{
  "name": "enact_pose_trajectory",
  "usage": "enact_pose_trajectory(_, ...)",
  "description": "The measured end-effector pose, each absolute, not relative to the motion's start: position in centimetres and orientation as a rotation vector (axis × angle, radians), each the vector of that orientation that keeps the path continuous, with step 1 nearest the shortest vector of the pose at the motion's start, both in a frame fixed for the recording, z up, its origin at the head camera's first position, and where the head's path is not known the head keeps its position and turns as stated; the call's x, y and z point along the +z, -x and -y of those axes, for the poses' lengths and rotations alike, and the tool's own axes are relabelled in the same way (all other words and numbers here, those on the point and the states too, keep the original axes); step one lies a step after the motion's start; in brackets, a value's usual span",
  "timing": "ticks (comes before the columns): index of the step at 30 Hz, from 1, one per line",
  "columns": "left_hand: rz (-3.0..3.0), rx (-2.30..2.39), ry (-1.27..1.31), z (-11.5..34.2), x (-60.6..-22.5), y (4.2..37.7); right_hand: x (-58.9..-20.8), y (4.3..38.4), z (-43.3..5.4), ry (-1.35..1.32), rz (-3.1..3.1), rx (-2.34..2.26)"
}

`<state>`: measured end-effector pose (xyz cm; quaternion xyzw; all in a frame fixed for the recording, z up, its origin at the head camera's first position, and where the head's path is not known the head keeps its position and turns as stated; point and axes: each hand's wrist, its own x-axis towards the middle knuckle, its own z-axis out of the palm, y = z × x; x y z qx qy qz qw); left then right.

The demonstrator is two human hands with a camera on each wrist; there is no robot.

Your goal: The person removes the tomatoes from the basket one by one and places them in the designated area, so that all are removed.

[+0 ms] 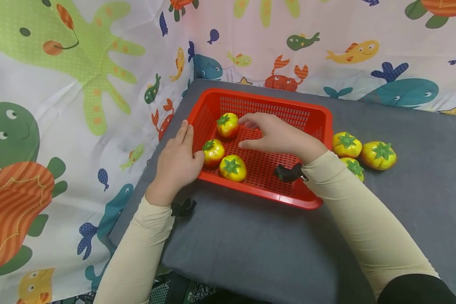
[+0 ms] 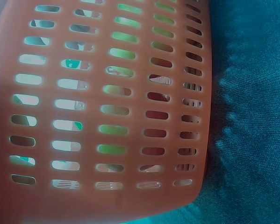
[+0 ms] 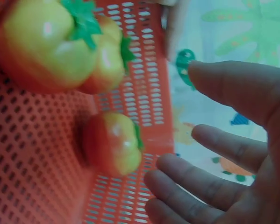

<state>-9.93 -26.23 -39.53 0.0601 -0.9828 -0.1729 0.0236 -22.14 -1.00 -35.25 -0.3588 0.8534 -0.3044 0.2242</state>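
Observation:
A red perforated plastic basket (image 1: 266, 192) sits on the grey table. Inside its left part are three yellow-and-red tomatoes with green leafy tops: a rear one (image 1: 228, 126), a left one (image 1: 213, 152) and a front one (image 1: 232, 168). My left hand (image 1: 179, 158) rests at the basket's left rim, fingers extended; in the left wrist view only the basket's outer wall (image 2: 90, 109) shows. Over the basket hovers my right hand (image 1: 271, 134), thumb and fingers apart, fingertips near the rear tomato. The right wrist view shows nothing in that hand's grasp.
To the right of the basket, three more tomatoes lie on the grey table (image 1: 414, 202): one by the rim (image 1: 346, 145), one farther right (image 1: 379, 155) and one partly hidden by the right sleeve (image 1: 353, 168). A printed cloth (image 1: 137, 33) hangs behind and at left.

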Motion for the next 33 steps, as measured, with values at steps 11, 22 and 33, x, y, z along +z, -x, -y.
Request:
enact_pose_trajectory(11, 3.044, -0.537, -0.195, 26.2, -39.6, 9.9, -36.6, 22.0, 1.4, 0.999, -2.287, -0.837)
enact_pose_trajectory(22, 3.047, -0.534, -0.196, 26.1, -39.5, 10.0, -38.2, 22.0, 1.9, 1.017, -2.200, -0.770)
enact_pose_trajectory(33, 3.050, -0.527, -0.203, 26.1, -39.5, 10.1, -38.5, 21.8, 2.2, 1.052, -2.137, -0.770)
